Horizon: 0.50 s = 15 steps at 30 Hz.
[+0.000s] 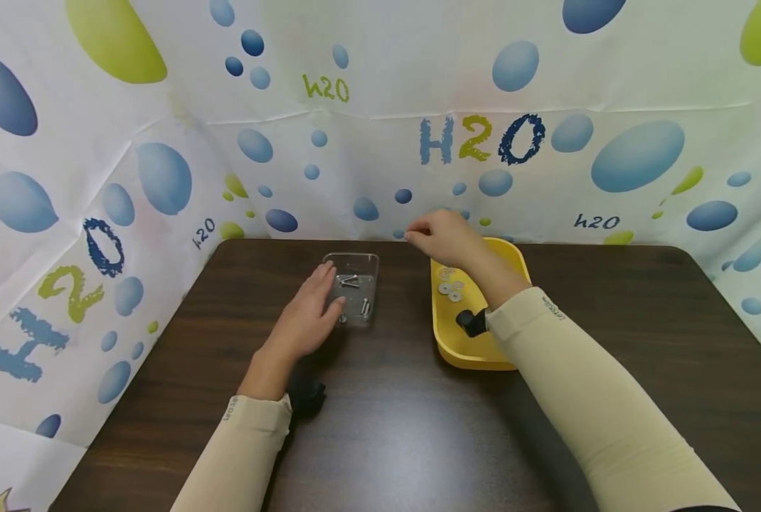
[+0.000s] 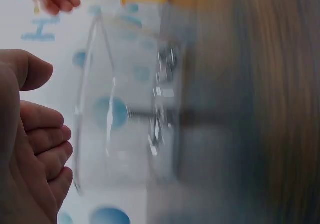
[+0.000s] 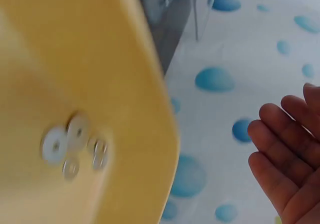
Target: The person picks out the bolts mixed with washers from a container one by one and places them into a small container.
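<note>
My left hand (image 1: 305,320) reaches along the left side of a small clear plastic box (image 1: 369,264), fingers mostly straight, thumb apart and near the box's front corner. Inside lie several shiny metal screws (image 1: 350,282); the left wrist view of them is blurred. No object shows in the left palm. My right hand (image 1: 449,238) hovers above the far left rim of a yellow plastic bin (image 1: 446,340), wrist bent toward the left. Its fingers (image 3: 272,129) are loosely bent, and nothing shows between them. Several flat metal washers (image 1: 449,290) lie on the bin's floor.
Both containers stand on a dark wood-grain table (image 1: 380,419), with a gap between them. Behind the table hangs a white curtain (image 1: 380,163) printed with blue and green drops. A black wrist camera (image 1: 471,323) overlaps the bin in the head view.
</note>
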### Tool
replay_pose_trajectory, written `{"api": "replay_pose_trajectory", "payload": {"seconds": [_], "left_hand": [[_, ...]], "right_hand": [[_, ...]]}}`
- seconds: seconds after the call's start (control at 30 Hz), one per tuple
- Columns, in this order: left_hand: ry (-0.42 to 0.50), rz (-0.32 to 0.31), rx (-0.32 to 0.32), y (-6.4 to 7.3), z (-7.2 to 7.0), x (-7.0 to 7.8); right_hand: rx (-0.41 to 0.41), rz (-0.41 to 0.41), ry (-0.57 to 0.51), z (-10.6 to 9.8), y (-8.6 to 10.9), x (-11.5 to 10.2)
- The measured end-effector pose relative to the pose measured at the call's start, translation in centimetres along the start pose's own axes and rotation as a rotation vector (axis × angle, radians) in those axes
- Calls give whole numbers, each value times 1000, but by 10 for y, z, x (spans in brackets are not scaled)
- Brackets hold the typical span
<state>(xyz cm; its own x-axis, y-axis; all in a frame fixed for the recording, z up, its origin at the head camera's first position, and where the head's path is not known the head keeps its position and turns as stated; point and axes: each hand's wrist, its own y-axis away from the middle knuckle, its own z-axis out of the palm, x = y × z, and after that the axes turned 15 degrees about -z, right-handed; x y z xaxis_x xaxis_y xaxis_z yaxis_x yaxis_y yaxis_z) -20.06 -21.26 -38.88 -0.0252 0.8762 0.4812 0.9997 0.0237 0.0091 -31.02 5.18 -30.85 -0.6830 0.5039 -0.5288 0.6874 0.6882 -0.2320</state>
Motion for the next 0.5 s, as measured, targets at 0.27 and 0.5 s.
{"api": "replay_pose_trajectory", "payload": {"seconds": [0.27, 0.5], "left_hand": [[-50, 175, 20, 12, 14, 51], [-101, 230, -48, 19, 36, 83]], "right_hand": [[33, 139, 25, -17, 17, 33], [37, 327, 6, -18, 34, 58]]}}
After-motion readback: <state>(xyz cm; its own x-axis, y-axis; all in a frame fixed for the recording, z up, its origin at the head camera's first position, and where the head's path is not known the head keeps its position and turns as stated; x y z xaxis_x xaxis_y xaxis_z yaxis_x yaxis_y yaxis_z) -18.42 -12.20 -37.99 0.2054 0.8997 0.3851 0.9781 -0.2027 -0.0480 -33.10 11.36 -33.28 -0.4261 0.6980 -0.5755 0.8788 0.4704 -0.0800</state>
